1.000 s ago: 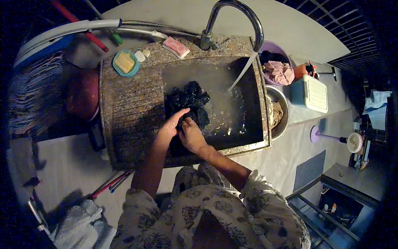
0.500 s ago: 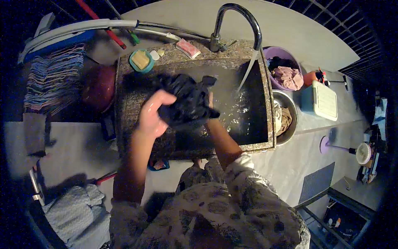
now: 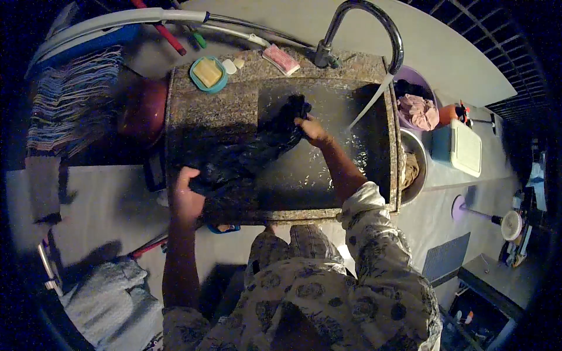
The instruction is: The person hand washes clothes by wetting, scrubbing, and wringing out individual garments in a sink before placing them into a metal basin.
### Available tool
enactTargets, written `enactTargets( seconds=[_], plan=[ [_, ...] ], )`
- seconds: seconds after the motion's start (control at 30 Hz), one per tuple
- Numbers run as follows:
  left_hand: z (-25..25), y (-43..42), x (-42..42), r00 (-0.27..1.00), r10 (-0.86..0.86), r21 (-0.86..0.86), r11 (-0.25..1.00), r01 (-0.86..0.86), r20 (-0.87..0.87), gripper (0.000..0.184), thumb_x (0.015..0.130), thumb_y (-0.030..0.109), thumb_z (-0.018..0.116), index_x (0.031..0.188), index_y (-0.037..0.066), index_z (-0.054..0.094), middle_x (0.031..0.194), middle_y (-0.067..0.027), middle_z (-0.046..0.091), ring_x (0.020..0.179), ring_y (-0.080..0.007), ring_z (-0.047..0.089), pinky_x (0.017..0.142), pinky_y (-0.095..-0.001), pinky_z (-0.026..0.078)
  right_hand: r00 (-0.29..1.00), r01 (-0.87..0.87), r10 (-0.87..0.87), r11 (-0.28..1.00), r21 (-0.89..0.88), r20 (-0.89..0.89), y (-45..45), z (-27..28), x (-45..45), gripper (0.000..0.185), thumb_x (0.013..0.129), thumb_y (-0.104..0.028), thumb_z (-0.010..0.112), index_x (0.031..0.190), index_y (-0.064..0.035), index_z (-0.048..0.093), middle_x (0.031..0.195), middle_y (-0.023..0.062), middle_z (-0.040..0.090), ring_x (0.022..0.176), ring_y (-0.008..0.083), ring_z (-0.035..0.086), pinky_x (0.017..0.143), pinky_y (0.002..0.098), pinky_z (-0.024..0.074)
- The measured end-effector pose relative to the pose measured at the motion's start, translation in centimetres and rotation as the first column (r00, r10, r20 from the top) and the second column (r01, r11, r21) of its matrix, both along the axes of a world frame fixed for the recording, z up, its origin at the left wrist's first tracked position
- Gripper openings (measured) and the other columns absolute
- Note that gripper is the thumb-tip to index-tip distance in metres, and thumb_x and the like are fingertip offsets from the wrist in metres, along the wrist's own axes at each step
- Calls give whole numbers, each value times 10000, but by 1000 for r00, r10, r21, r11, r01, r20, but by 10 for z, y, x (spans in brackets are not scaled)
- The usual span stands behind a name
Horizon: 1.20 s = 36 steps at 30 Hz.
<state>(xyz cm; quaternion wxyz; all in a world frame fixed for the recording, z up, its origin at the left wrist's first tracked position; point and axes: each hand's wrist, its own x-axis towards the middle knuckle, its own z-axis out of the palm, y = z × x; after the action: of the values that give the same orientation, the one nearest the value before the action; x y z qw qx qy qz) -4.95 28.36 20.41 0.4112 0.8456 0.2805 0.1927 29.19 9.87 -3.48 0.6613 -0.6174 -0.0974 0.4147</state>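
Observation:
A dark wet cloth (image 3: 228, 158) is spread over the ribbed left side of the stone sink (image 3: 234, 96), and its bunched right end reaches over the water. My right hand (image 3: 313, 130) is closed on that bunched end. At the cloth's lower left edge is my left hand (image 3: 187, 196), its fingers curled at the fabric and slightly blurred; the cloth appears gripped there. Water runs from the curved faucet (image 3: 398, 50) into the cloudy water (image 3: 304, 164) on the right side of the sink.
Yellow soap (image 3: 207, 72) sits in a teal dish, beside a pink-and-white brush (image 3: 281, 59). Right of the sink stand a purple basin (image 3: 434, 93) with clothes, a metal bowl (image 3: 422, 169) and a lidded box (image 3: 465, 149). A red container (image 3: 143, 111) is at the left.
The cloth went from bunched in the sink to lifted between both hands, and is now spread out to the left. My hands have moved apart, left hand leftward, right hand up and right.

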Motion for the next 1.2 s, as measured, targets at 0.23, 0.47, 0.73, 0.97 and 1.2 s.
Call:
enactTargets(
  seconds=[0.23, 0.47, 0.73, 0.97, 1.2],
  plan=[
    [-85, 3, 0, 953, -153, 101, 978, 185, -260, 240, 895, 158, 582, 1113, 61, 606, 1102, -170, 636, 982, -330, 611, 897, -441, 486, 766, 437, 171, 569, -697, 620, 28, 12, -50, 1074, 769, -567, 772, 1571, -177, 172, 1530, 325, 253, 1300, 478, 460, 1040, 546, 427],
    [-104, 30, -22, 846, 150, -242, 919, -310, -512, 559, 912, 391, 600, 1218, -74, 547, 1282, -282, 554, 1135, -445, 545, 967, -478, 446, 912, 171, 131, 741, -650, 389, 46, -108, -43, 775, 759, -372, 787, 1379, -46, 457, 1156, 202, 618, 987, 324, 660, 838, 483, 533],
    [-162, 27, -119, 884, 205, -339, 869, -362, -420, 611, 910, 307, 633, 1347, -84, 463, 1323, -226, 543, 1215, -328, 519, 1061, -401, 393, 705, 432, -203, 883, 183, -680, 82, -6, -43, 426, 894, -359, 545, 1171, -45, 620, 1005, 121, 717, 891, 341, 679, 856, 470, 560],
    [-105, 38, -108, 947, 298, -203, 926, -317, -119, 644, 894, 159, 663, 1442, -25, 379, 1363, -206, 516, 1242, -307, 513, 1082, -415, 390, 653, 371, 0, 872, 320, -757, 133, 97, -90, 345, 873, -298, 580, 1078, -37, 674, 1019, 117, 722, 932, 297, 679, 916, 435, 541],
    [-92, 80, 3, 986, 136, -1, 991, -136, 99, 712, 959, 331, 618, 1522, 38, 296, 1523, -283, 350, 1421, -414, 338, 1170, -453, 283, 991, -120, 114, 989, -82, -75, 164, 87, -192, 546, 876, -409, 655, 1237, -2, 604, 1285, 243, 602, 1162, 376, 592, 1040, 448, 458]
  ],
)
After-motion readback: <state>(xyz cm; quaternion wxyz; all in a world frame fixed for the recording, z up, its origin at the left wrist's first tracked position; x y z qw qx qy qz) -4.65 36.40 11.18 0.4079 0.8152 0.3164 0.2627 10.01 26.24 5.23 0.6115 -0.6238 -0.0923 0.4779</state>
